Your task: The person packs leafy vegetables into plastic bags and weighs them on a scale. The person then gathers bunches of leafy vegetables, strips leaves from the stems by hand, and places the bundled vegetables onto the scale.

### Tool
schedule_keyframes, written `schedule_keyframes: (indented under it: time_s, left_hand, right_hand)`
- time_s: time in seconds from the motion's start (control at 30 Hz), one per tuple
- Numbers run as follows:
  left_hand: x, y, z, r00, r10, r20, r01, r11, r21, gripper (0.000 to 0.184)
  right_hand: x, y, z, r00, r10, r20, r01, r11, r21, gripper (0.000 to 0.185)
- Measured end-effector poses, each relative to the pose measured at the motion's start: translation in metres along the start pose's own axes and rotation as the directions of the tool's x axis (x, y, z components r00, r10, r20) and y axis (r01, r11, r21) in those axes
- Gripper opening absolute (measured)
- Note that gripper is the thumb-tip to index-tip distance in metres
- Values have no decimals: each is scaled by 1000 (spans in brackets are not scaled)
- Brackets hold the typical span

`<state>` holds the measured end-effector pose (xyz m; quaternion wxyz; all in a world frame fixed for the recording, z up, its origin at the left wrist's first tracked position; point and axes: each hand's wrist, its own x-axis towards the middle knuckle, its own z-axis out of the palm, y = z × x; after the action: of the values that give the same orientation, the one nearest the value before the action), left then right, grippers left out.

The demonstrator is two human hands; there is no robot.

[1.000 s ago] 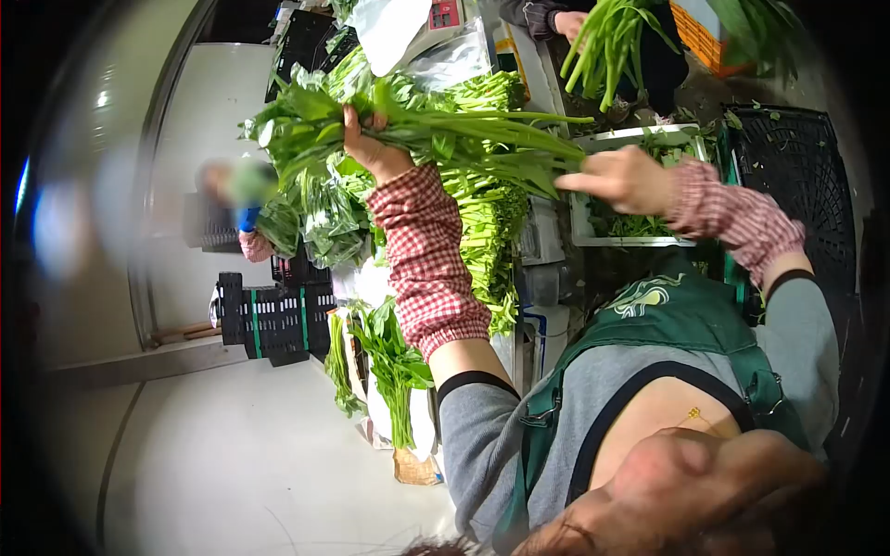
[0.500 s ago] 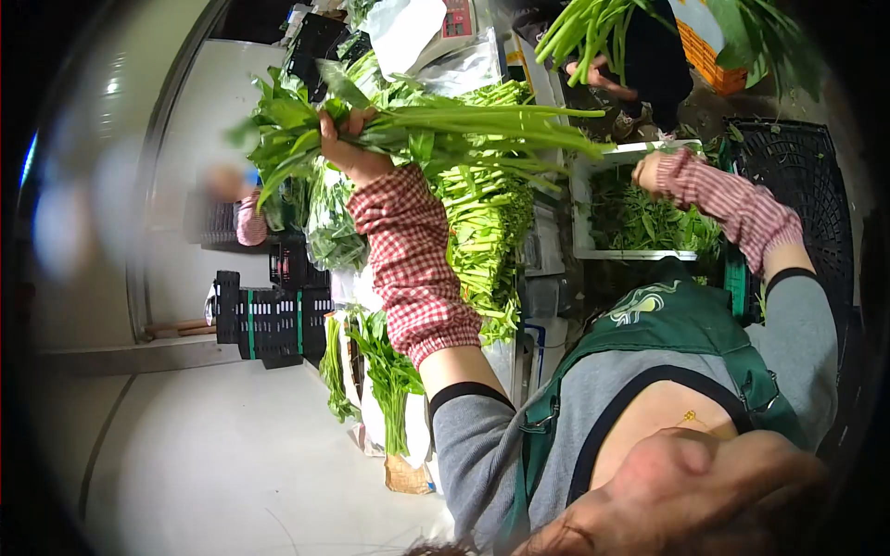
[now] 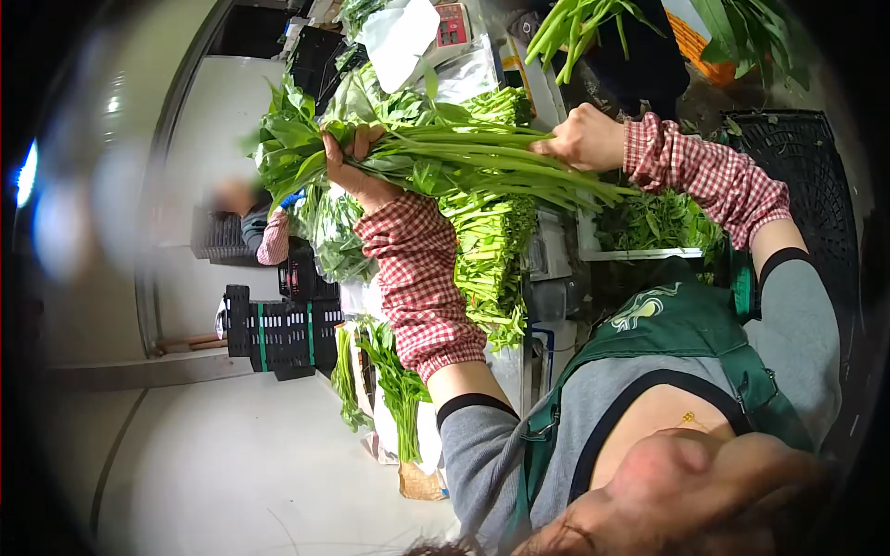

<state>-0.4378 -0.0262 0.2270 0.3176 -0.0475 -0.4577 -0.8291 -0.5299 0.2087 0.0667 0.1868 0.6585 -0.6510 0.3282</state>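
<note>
A bunch of long-stemmed leafy greens point(image 3: 464, 153) lies across both hands above the heaped produce, leaves to the left and stems to the right. My left hand point(image 3: 357, 171) is closed around it just below the leaves. Near the stem ends, my right hand point(image 3: 586, 139) is closed on some of the pale green stems; how many is hidden. Beneath the bunch, a thick pile of cut green stems point(image 3: 491, 255) rests on the work surface. Right of the pile, a white box point(image 3: 644, 254) contains loose green leaves and sprigs point(image 3: 654, 222).
A red scale point(image 3: 451, 26) and a clear plastic bag point(image 3: 468, 74) sit at the far end. Black crates point(image 3: 283, 332) are stacked on the left, and another black crate point(image 3: 788, 153) stands at right. A co-worker's sleeve point(image 3: 274, 239) shows at left; another person point(image 3: 640, 60) stands beyond with greens.
My right hand has moved up and left from above the white box and closed on the stems. My left hand keeps its hold on the bunch, shifted slightly downward in view.
</note>
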Motion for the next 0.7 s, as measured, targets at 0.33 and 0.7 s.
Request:
schedule_keyframes:
  time_s: [0.33, 0.7]
  left_hand:
    - [11, -12, -22, 831, 205, -518, -82, 965, 249, 18]
    - [20, -37, 11, 598, 248, -762, 213, 868, 450, 26]
  right_hand:
    - [-140, 27, 58, 532, 412, 740, -158, 907, -391, 18]
    - [51, -112, 62, 984, 139, -112, -168, 933, -318, 47]
